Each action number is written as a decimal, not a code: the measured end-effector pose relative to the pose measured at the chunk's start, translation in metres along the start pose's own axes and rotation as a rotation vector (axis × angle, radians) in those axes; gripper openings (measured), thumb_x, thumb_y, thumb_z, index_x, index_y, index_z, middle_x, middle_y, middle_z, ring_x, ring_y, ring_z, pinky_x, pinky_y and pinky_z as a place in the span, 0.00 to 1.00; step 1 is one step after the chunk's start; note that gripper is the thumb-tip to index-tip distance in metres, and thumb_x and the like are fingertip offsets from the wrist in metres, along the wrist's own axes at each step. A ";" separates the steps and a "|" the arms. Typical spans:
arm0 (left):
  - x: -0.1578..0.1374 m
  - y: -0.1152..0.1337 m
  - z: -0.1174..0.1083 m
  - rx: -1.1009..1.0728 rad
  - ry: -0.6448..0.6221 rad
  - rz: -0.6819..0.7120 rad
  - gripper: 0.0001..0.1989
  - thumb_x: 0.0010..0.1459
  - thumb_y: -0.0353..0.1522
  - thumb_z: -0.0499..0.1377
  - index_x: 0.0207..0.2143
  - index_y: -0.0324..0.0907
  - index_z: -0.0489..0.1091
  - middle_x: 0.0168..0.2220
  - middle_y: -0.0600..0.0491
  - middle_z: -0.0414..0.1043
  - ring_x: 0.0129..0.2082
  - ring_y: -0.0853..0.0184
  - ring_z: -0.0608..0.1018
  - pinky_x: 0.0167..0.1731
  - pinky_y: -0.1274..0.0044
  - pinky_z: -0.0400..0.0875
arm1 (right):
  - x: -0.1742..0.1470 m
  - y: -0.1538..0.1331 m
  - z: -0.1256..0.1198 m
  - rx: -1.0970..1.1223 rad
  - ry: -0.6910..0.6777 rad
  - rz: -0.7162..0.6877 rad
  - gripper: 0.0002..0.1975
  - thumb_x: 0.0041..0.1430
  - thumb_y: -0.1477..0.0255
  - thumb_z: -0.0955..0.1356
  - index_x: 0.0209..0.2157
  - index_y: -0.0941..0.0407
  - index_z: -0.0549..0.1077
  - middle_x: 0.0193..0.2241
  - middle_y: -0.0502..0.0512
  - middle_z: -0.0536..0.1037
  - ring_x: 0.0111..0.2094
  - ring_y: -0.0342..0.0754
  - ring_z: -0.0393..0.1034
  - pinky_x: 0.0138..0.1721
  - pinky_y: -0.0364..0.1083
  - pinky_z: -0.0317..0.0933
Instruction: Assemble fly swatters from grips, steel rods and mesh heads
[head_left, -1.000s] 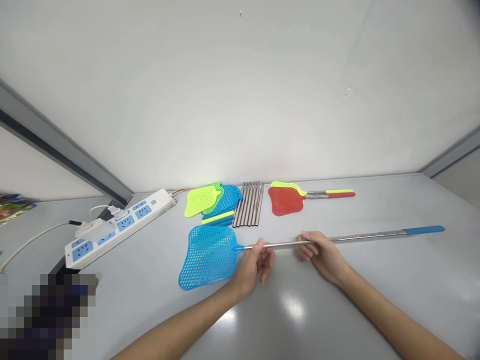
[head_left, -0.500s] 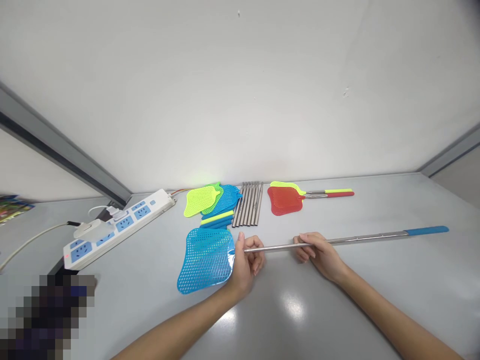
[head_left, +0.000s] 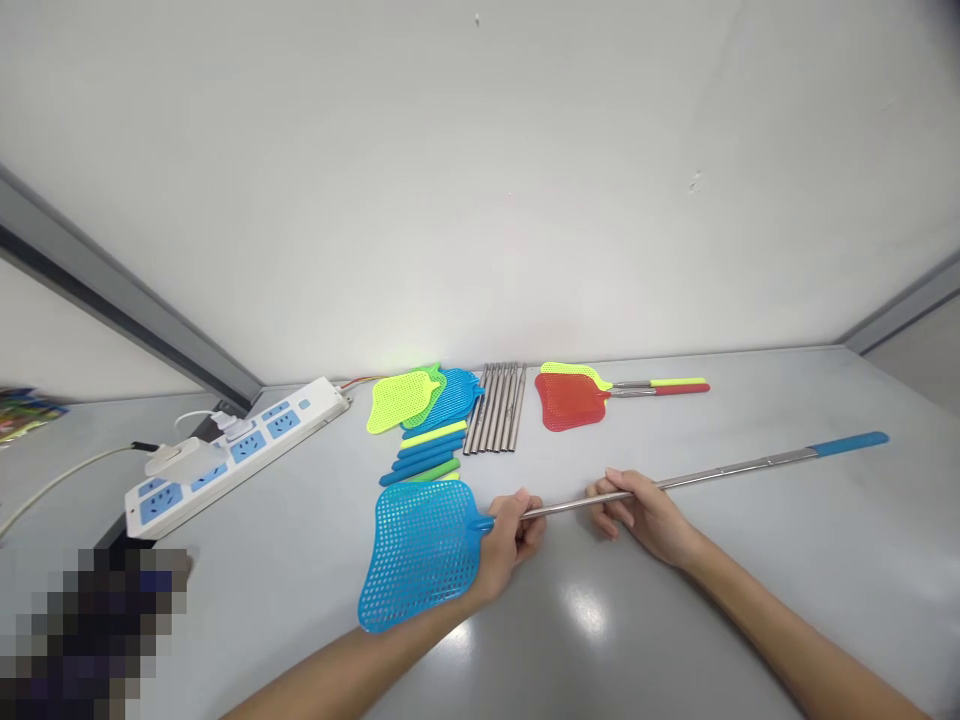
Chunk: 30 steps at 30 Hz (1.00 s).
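A blue fly swatter with an extended metal rod and a blue grip is held across the front of the table. My left hand is closed around the rod just beside the perforated head. Farther along the rod, my right hand pinches it near the middle, with the blue grip reaching out to the right. Behind the swatter head lie several loose grip sleeves in blue, yellow and green. Loose swatter heads in yellow, green and blue are piled beyond them, beside a row of metal rods.
Two whole fly swatters, a red one and a yellow one, lie at the back right. On the left stands a white power strip with plugs and cables. A pale wall rises behind the table.
The blue swatter's head has come down toward me and turned slightly, uncovering more grip sleeves. My left hand has moved a little right and down; my right hand stays nearly in place.
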<state>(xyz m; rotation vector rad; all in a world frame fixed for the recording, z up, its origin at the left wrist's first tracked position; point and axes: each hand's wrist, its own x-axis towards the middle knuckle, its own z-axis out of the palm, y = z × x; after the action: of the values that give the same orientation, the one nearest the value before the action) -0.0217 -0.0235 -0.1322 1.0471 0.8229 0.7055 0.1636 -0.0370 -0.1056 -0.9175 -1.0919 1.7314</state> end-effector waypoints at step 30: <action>-0.006 0.015 0.009 0.236 -0.045 0.028 0.21 0.58 0.41 0.38 0.15 0.42 0.47 0.11 0.61 0.44 0.13 0.75 0.51 0.15 0.78 0.44 | 0.002 0.018 0.021 0.061 -0.093 0.061 0.25 0.59 0.62 0.49 0.14 0.57 0.59 0.13 0.52 0.64 0.18 0.43 0.58 0.22 0.44 0.51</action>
<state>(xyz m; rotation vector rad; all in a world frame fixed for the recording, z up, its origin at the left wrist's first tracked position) -0.0187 -0.0273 -0.1141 1.2844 0.8684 0.6160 0.1390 -0.0454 -0.1159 -0.8469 -1.0749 1.8633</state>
